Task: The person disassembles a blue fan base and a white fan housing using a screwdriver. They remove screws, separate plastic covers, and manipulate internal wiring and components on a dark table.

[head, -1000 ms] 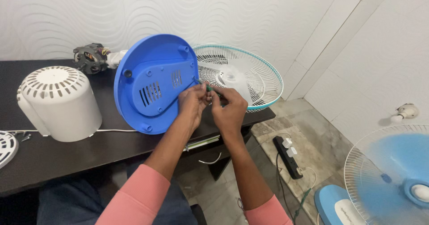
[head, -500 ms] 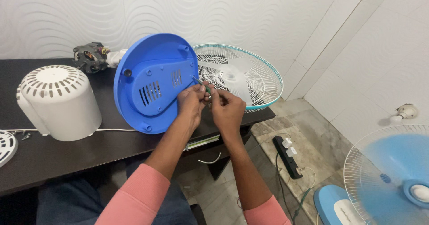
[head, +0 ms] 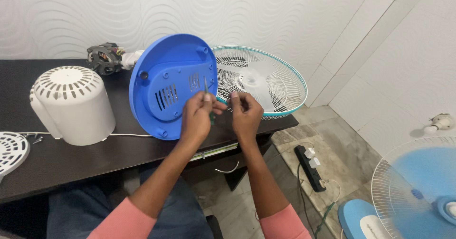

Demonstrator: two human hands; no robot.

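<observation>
Left hand: the left hand (head: 197, 118) has its fingers clenched around a thin screwdriver (head: 206, 89); the metal shaft points up against the underside of the blue base and the dark handle shows below the fist.
Right hand: the right hand (head: 246, 113) is held just right of the left, its fingers pinched together on something too small to make out.
Blue base: the round blue fan base (head: 168, 84) stands on edge near the middle of the dark worktop (head: 57, 160), underside toward the viewer, vents and screw holes showing.
Around it: a white motor cover (head: 71, 106) to the left, a bare motor (head: 104, 58) at the far side, a teal-rimmed fan guard (head: 266, 80) hanging over the right edge.
On the floor: a power strip (head: 309, 167) and another blue fan (head: 418, 191) at the right.
Risk: neither hand steadies the base, so a push from the screwdriver tip could tip or roll it; the small pinched part could drop to the floor; the overhanging guard could slide off if knocked.
</observation>
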